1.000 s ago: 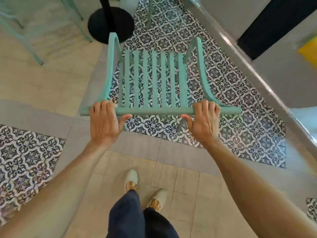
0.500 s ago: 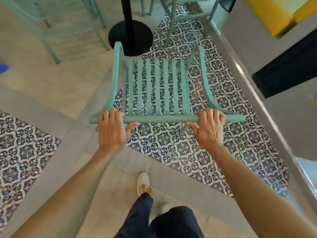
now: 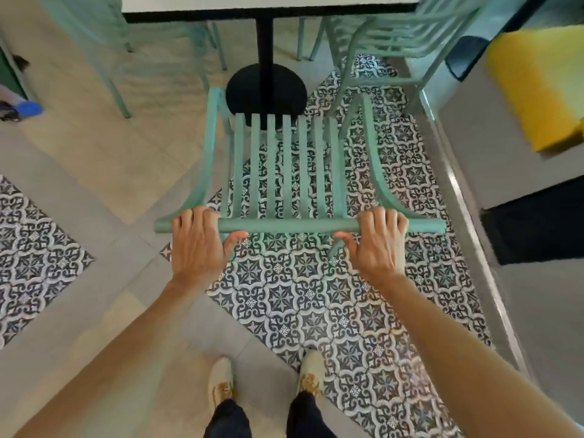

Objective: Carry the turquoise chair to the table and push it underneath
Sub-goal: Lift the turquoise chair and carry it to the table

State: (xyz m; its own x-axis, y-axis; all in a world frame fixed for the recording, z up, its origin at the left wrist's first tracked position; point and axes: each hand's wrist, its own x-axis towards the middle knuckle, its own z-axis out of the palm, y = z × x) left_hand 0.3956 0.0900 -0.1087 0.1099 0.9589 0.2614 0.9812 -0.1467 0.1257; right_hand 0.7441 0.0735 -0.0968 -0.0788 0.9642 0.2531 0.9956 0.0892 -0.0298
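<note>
Both hands grip the top rail (image 3: 290, 225) of the turquoise chair (image 3: 286, 172), one near each end. The left hand (image 3: 197, 248) has its fingers (image 3: 189, 219) curled over the far side of the rail and its thumb tucked below the near side, so the rail runs through the closed hand. The right hand (image 3: 377, 245) holds in the same way, fingers folded over the top and thumb reaching under. A short stub of rail sticks out past each hand.

The chair stretches away from the person, its slatted back and curved side rails seen from above. It sits over the patterned tiles (image 3: 316, 295), with its far end close to the black round base (image 3: 266, 90) of the table (image 3: 268, 4). The table's white top crosses the upper edge of the view and is cut off there, with its black post (image 3: 264, 42) coming down to the base.

The chair's seat and most of its legs cannot be made out, so it is unclear whether it touches the floor. Other turquoise chairs (image 3: 388, 36) stand blurred at both sides of the table. Below, two pale shoes (image 3: 221, 382) and dark trouser legs show. A yellow shape (image 3: 537, 83) at the right is too blurred to identify.
</note>
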